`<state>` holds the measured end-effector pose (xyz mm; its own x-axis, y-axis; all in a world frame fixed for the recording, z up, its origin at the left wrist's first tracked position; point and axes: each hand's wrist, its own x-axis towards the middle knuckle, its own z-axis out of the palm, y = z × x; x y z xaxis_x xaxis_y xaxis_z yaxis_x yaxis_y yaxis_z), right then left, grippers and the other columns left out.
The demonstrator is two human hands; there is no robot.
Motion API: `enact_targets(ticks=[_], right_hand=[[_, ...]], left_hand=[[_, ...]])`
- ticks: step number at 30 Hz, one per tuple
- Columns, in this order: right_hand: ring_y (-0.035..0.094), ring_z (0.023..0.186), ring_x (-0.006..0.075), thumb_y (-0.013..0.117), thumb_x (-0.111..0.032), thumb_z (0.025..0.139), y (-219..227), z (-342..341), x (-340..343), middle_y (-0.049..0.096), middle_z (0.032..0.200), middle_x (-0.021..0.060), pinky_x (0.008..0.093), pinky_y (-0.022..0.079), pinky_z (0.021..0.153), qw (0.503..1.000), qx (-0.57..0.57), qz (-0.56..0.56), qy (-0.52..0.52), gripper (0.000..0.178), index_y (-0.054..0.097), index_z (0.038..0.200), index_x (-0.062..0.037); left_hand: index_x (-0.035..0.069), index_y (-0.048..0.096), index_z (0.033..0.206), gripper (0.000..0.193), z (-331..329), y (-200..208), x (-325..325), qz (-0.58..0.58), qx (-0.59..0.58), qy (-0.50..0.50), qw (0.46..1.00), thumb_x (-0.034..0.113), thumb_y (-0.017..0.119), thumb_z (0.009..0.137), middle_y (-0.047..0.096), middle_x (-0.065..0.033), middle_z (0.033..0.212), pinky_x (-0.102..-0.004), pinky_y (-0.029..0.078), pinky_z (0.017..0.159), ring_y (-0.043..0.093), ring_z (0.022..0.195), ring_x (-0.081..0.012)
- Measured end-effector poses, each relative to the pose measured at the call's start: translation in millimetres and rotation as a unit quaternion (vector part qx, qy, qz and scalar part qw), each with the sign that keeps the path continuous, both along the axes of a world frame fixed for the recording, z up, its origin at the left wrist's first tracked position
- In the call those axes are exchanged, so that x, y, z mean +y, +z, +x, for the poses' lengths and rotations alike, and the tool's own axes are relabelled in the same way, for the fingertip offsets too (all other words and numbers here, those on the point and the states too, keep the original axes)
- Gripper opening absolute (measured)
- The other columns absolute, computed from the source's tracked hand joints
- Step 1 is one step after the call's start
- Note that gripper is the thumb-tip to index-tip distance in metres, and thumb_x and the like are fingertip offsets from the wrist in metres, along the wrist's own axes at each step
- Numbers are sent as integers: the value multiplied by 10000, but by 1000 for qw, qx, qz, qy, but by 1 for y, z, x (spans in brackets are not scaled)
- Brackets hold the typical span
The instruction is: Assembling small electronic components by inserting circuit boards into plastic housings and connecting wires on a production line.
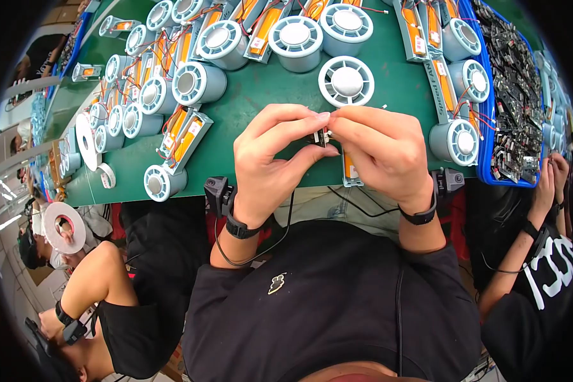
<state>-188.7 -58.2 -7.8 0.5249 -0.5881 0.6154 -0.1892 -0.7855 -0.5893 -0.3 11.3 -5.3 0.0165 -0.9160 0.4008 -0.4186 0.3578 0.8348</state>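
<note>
Just above the near edge of the green table, my left hand point(270, 162) pinches a small black circuit board point(319, 138) between thumb and fingers. My right hand point(388, 149) is closed at the board's right side, its fingertips at what looks like a small pale connector point(328, 133); the fingers partly hide it. Beyond my fingertips lies a light blue fan point(345, 81) with a round slotted head. An orange battery point(350, 169) in a pale housing shows below my right hand, probably part of that same fan.
More light blue fans point(296, 38) with orange batteries and red-black wires crowd the table's left, back and right. A blue bin point(484, 127) at the right holds many circuit boards point(509, 95). White tape rolls point(88, 141) stand at left. People sit on both sides.
</note>
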Motion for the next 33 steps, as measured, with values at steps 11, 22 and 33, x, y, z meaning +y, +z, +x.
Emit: enact_targets(ticks=[11, 22, 33], right_hand=[[663, 621, 215, 785, 32, 687, 10, -10, -5, 755, 931, 103, 309, 494, 542, 999, 32, -28, 23, 262, 745, 941, -17], [670, 579, 201, 755, 61, 784, 12, -3, 20, 764, 935, 158, 267, 477, 501, 996, -24, 81, -7, 197, 737, 978, 28], [583, 631, 22, 723, -13, 926, 7, -13, 41, 711, 912, 38, 189, 415, 543, 933, -94, 333, -98, 174, 679, 1083, 48]], left_hand=[[23, 767, 1055, 450, -3, -1, -3, -17, -4, -11, 1000, -71, 887, 632, 712, -106, 1042, -335, 592, 843, 712, 962, -232], [25, 769, 1011, 394, -14, -9, 0, -59, -14, 25, 998, -115, 839, 649, 713, -93, 1020, -341, 601, 819, 712, 934, -243], [82, 779, 1007, 402, -18, -5, -5, -141, -78, 42, 986, -77, 854, 646, 721, -54, 979, -375, 568, 838, 673, 923, -237]])
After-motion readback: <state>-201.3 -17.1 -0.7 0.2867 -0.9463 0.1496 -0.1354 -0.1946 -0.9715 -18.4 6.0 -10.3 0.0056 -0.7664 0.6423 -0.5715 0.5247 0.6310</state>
